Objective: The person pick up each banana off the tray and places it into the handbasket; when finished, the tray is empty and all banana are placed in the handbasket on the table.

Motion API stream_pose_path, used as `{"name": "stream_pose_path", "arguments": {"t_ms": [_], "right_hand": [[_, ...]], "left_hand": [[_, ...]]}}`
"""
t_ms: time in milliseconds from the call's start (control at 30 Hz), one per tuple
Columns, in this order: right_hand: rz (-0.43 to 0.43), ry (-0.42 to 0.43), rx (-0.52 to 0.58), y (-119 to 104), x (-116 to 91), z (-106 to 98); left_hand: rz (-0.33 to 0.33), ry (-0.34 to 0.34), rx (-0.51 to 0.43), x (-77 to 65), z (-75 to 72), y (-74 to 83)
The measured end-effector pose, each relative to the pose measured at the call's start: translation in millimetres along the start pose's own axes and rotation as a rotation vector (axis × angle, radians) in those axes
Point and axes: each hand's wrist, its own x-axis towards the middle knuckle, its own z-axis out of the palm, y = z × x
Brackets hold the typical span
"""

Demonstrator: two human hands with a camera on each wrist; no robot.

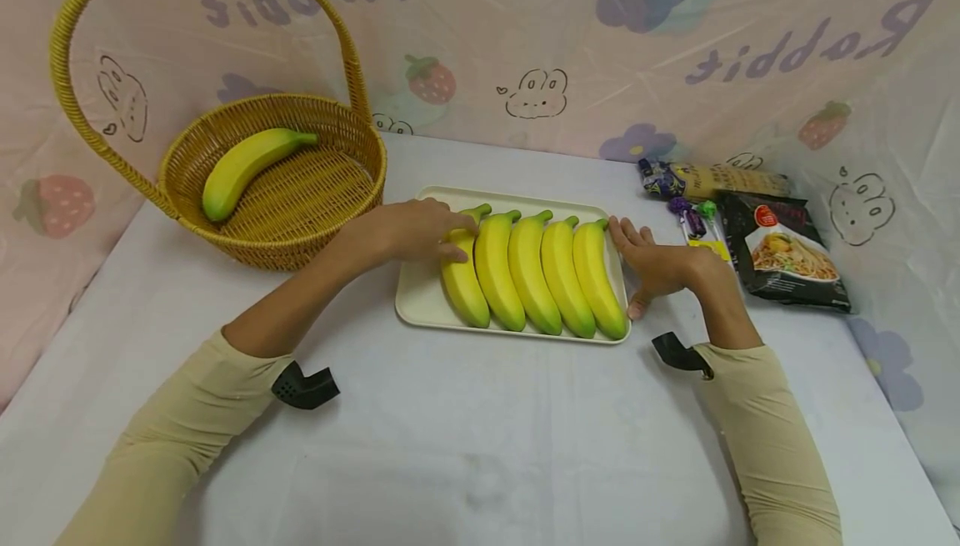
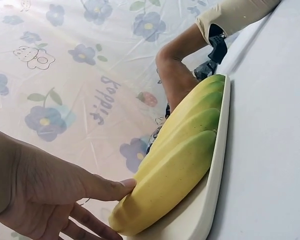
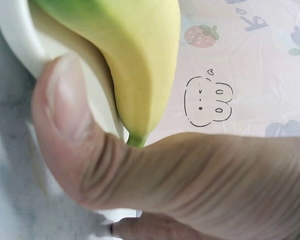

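Five yellow bananas with green tips lie side by side on a cream tray [image 1: 420, 304]. My left hand [image 1: 423, 232] touches the stem half of the leftmost banana [image 1: 468, 292]. In the left wrist view its thumb [image 2: 122, 185] rests against the peel of that banana [image 2: 165, 185], and its fairly straight fingers reach past the stem end. At the tray's right edge, my right hand [image 1: 660, 265] lies with its fingers spread, beside the rightmost banana [image 1: 600, 279]. The right wrist view shows the thumb [image 3: 67, 105] against the tray rim [image 3: 17, 37].
A tall-handled wicker basket [image 1: 300, 250] with one banana [image 1: 247, 167] inside stands at the back left. At the back right lie a black noodle packet [image 1: 787, 254], wrapped lollipops [image 1: 696, 217] and a long yellowish packet [image 1: 705, 179]. A printed curtain [image 1: 480, 29] hangs behind the table [image 1: 465, 446].
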Motion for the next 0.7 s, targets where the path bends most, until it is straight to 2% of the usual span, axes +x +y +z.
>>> {"name": "stream_pose_path", "arguments": {"t_ms": [200, 467, 700], "right_hand": [[-0.003, -0.003, -0.001, -0.6, -0.7, -0.7], [-0.002, 0.002, -0.008, -0.7, -1.8, -1.4], [-0.005, 0.001, 0.0, -0.6, -1.7, -0.6]], "left_hand": [[0.009, -0.006, 0.012, -2.2, -1.1, -2.5], [-0.003, -0.078, 0.017, -1.9, -3.0, -2.8], [-0.002, -0.08, 0.002, -0.7, -1.8, -1.6]]}}
